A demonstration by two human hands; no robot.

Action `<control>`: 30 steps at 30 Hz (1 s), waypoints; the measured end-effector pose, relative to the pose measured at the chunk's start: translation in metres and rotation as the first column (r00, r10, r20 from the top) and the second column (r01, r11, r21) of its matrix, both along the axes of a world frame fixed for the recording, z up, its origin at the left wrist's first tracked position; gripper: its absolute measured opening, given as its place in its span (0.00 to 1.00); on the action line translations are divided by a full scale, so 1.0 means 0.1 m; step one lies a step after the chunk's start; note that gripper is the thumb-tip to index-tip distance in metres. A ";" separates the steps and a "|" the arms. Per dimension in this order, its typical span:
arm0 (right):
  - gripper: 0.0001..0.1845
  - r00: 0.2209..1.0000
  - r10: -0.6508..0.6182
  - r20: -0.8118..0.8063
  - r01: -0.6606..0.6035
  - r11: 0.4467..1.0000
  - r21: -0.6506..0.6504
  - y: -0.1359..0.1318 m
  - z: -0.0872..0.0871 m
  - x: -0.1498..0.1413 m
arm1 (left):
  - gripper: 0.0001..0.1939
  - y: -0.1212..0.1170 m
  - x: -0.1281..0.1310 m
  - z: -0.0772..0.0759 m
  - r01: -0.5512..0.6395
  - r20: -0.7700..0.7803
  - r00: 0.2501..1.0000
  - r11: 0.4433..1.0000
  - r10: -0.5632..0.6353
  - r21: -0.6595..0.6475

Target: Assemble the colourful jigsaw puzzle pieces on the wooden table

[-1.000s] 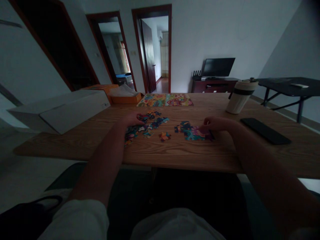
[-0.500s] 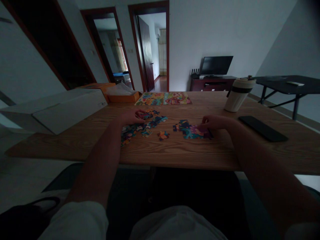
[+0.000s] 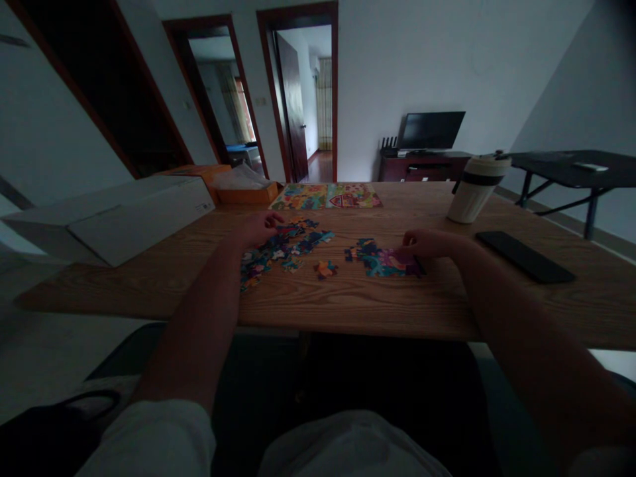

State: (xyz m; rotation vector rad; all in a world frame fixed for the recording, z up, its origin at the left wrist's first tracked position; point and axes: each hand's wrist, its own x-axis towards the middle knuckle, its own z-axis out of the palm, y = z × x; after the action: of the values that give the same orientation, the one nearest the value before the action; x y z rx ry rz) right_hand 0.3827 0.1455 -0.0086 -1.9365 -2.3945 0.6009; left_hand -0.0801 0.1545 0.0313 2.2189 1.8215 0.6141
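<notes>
A heap of loose jigsaw puzzle pieces (image 3: 278, 252) lies on the wooden table in front of me, left of centre. My left hand (image 3: 258, 228) is over the heap's upper left edge, its fingers loosely curled and apart, with no piece visible in them. To the right is a joined puzzle section (image 3: 385, 262), teal and purple with a jagged left side. My right hand (image 3: 424, 243) is at that section's upper right, fingers bent and pressed together; whatever is between the fingertips is hidden. An orange and teal piece (image 3: 325, 268) lies between the heap and the section.
Two colourful picture sheets (image 3: 325, 197) lie at the table's far side, beside an orange box (image 3: 248, 193). A long white box (image 3: 144, 218) occupies the left. On the right are a white tumbler (image 3: 474, 192) with a dark band and a black phone-like slab (image 3: 524, 256).
My left hand has lifted slightly up and away from the heap, uncovering more pieces. My right hand stays at the joined section. The view has shifted a little.
</notes>
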 end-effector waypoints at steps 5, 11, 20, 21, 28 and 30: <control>0.27 1.000 -0.013 0.021 0.012 1.000 0.004 0.00 0.00 0.00 | 0.17 0.03 -0.02 -0.02 0.014 0.028 0.999 0.999 -0.015 0.031; 0.26 1.000 -0.002 0.008 0.002 1.000 -0.001 0.00 0.00 0.00 | 0.20 0.05 0.00 -0.02 0.059 0.076 0.995 0.997 -0.062 0.041; 0.26 1.000 0.001 0.021 -0.001 1.000 0.009 -0.01 0.01 0.00 | 0.18 0.03 0.02 0.01 0.021 0.079 0.997 0.999 -0.024 0.042; 0.26 1.000 0.003 0.021 -0.004 1.000 0.011 -0.01 0.02 0.00 | 0.18 0.02 0.02 0.02 0.012 0.076 0.997 0.999 -0.015 0.044; 0.23 0.999 -0.008 0.032 0.008 1.000 -0.010 -0.07 0.07 -0.04 | 0.17 0.04 -0.02 -0.01 -0.041 0.061 0.997 0.998 0.038 0.043; 0.23 0.999 -0.003 0.038 0.003 1.000 -0.001 -0.07 0.07 -0.05 | 0.16 0.07 -0.05 -0.02 -0.079 0.041 0.996 0.996 0.077 0.041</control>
State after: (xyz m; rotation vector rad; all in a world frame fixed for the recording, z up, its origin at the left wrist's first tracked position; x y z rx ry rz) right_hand 0.3775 0.1381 -0.0016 -1.9697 -2.4127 0.5706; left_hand -0.0847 0.1612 0.0288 2.1550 1.9000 0.7127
